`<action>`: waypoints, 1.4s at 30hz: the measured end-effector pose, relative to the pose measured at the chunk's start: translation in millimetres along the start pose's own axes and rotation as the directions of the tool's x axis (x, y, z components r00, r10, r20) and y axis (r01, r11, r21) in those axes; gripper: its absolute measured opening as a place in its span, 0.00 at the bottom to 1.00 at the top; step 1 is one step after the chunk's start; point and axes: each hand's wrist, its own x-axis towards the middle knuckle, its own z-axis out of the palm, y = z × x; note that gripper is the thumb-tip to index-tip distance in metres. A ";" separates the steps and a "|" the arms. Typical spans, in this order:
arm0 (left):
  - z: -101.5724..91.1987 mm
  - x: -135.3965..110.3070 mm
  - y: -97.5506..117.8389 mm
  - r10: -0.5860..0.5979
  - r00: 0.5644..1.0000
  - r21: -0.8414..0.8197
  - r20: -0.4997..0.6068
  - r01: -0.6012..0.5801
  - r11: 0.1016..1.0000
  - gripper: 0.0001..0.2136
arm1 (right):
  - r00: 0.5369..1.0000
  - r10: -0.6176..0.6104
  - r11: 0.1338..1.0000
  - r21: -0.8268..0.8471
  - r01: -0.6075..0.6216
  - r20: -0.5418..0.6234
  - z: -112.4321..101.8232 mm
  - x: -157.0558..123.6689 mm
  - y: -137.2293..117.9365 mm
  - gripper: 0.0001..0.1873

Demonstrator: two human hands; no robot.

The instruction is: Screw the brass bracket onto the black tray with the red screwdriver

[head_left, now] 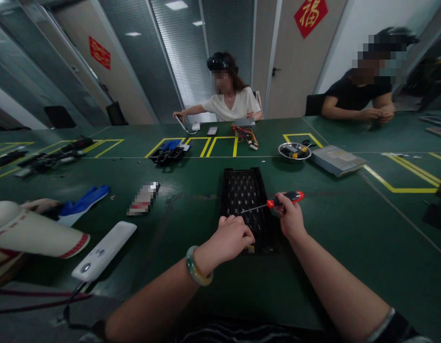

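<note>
One red-black screwdriver (271, 203), clamped in grip of right hand (291, 218), shaft over black tray (263, 224) toward table's (185, 195) near edge; left hand (229, 238) over tray's near left corner, can't tell its grip.

The place looks like an office room put to use as a small electronics workshop. The office side shows in the glass partition (174, 52) with its blinds, the plain door (295, 81) with a lever handle, and the chairs behind the far edge. A red paper diamond (311, 18) with a gold character (a festive touch) hangs on that door. The workshop side lies on the broad green table (192, 186), marked into areas with yellow tape (415, 190): a red-and-black screwdriver (295, 196) in use, a bundle of coloured wires (248, 136), a metal bowl (295, 159) of small parts and a grey box (336, 160). A person in a white top (238, 105) and another in black (359, 97) sit around it.
</note>
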 end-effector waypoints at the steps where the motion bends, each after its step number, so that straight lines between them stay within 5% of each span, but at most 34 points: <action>1: -1.0 -0.5 0.7 0.002 1.000 -0.008 0.001 -0.002 1.000 0.08 | 1.000 0.002 1.000 -0.001 -0.002 0.002 0.4 -0.3 -0.6 0.14; 19: 4.5 3.4 5.9 -0.073 0.997 -0.077 -0.037 0.070 0.995 0.05 | 0.999 -0.046 0.997 -0.055 0.045 -0.003 3.5 -9.2 -7.0 0.17; 32: 7.1 -4.3 -2.2 0.138 0.990 -0.013 -0.036 -0.139 0.990 0.07 | 0.984 -0.172 0.985 -0.031 0.171 -0.037 6.4 -12.6 -15.3 0.17; 42: 7.5 -7.7 -24.5 0.327 0.945 0.122 -0.019 -0.323 0.939 0.09 | 0.960 -0.273 0.962 0.003 0.274 -0.065 22.2 -10.7 -56.9 0.14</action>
